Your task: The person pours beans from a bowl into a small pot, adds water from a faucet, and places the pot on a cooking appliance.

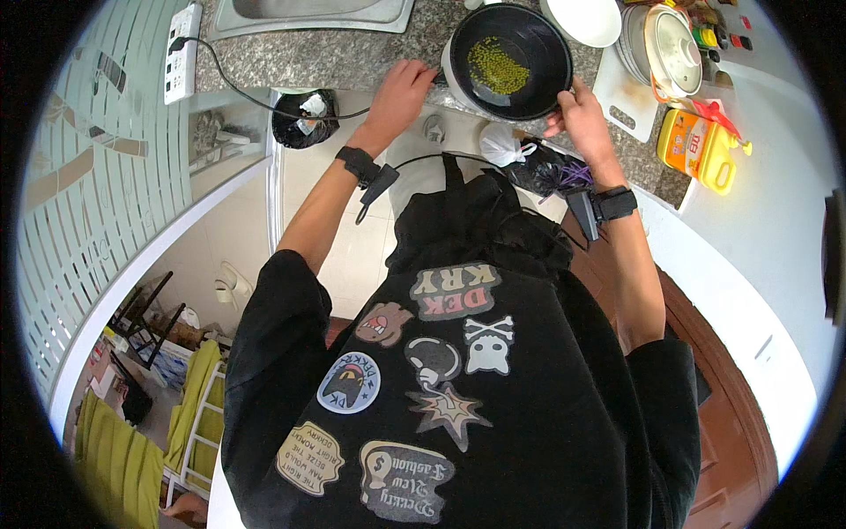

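Observation:
A deep pot [552, 49] with a pale outside and black inside stands at the front of the granite counter. Small green beans [497, 66] lie on its bottom with a little clear liquid. My left hand [402, 96] is at the pot's left side, fingertips closed on a black connector [439, 78] that meets the wall; whether it is seated cannot be told. A black power cord [248, 102] runs from a white power strip [182, 56] to this hand. My right hand [583, 119] grips the pot's right front side, thumb near the rim, other fingers lower.
Behind the pot's right side is a white bowl [588, 20]. Further right are a cutting board [618, 109], a lidded pot [671, 56] and a yellow jug [700, 149]. A steel sink [310, 23] lies left. Below are a black-lined bin [294, 125] and tied bags [502, 145].

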